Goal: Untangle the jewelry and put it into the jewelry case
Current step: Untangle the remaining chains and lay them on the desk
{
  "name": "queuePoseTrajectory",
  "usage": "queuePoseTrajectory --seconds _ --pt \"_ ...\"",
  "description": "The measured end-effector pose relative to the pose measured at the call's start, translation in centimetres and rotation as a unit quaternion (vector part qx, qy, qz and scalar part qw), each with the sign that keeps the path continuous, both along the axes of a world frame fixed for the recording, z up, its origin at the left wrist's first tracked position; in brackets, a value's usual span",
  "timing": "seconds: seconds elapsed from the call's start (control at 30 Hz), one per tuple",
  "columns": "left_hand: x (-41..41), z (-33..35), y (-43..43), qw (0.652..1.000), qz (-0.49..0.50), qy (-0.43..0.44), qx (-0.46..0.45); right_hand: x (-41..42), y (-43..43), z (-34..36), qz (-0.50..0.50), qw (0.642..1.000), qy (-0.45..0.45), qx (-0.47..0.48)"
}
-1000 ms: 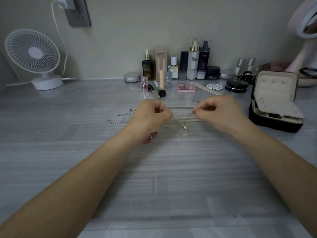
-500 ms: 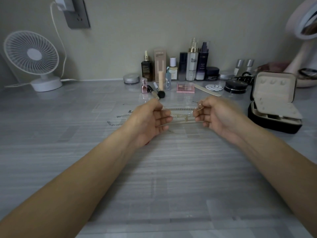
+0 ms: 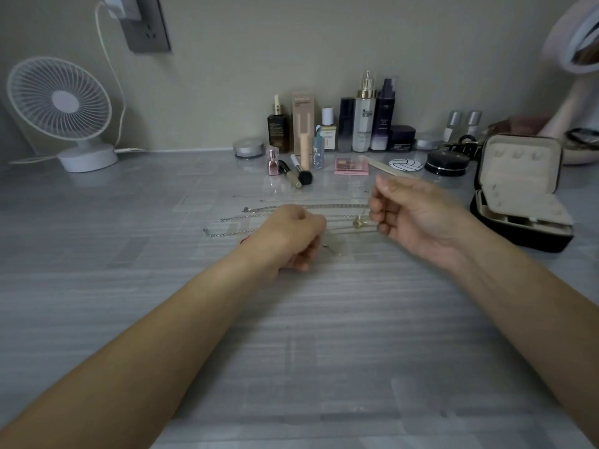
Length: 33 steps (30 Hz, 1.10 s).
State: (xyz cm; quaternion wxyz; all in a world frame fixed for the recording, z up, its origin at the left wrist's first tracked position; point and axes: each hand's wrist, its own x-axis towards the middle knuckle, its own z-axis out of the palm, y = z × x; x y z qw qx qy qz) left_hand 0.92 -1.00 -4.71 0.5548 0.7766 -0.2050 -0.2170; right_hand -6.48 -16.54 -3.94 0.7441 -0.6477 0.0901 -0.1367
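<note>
- The thin chains [image 3: 343,218] are pulled in a line between the two hands, low over the gray table [image 3: 324,335].
- A small gold charm [image 3: 358,222] hangs on them, just beside the right hand's fingers [image 3: 376,218].
- The left hand [image 3: 291,236] is curled into a tight fist with its back up. The thin chains run into it at its 3 o'clock side, so it grips their ends.
- The right hand [image 3: 418,218] is half curled with its palm turned to 9 o'clock, and its fingertips pinch the other ends.
- More silver chains [image 3: 308,206] lie flat on the table at 12 o'clock from the left hand. They stretch out to 9 o'clock.
- A bit of red string [image 3: 245,240] peeks out at 9 o'clock of the left wrist.
- The jewelry case [image 3: 522,170] sits at 3 o'clock from the right hand, near but apart. It is open, black outside and cream inside, with its lid standing up.
- At 12 o'clock, by the wall, stand bottles [image 3: 364,124], a brush [image 3: 301,171] and a pink palette [image 3: 351,165].
- A white fan [image 3: 60,98] stands far off at 10 o'clock.
</note>
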Motion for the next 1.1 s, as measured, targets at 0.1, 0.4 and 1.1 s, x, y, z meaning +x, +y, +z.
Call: queuePoseTrajectory --seconds 0.1,0.4,1.1 --pt "-0.3 -0.2 -0.3 0.99 -0.016 -0.141 -0.001 0.0 0.2 -0.2 0.02 0.998 -0.001 -0.053" --pt "-0.9 -0.3 -1.2 0.988 -0.059 -0.073 -0.121 -0.3 0.9 0.0 0.073 0.992 0.005 -0.1" --pt "-0.5 -0.1 -0.4 0.991 -0.039 -0.07 -0.109 -0.3 0.3 0.4 0.041 0.999 -0.01 0.004"
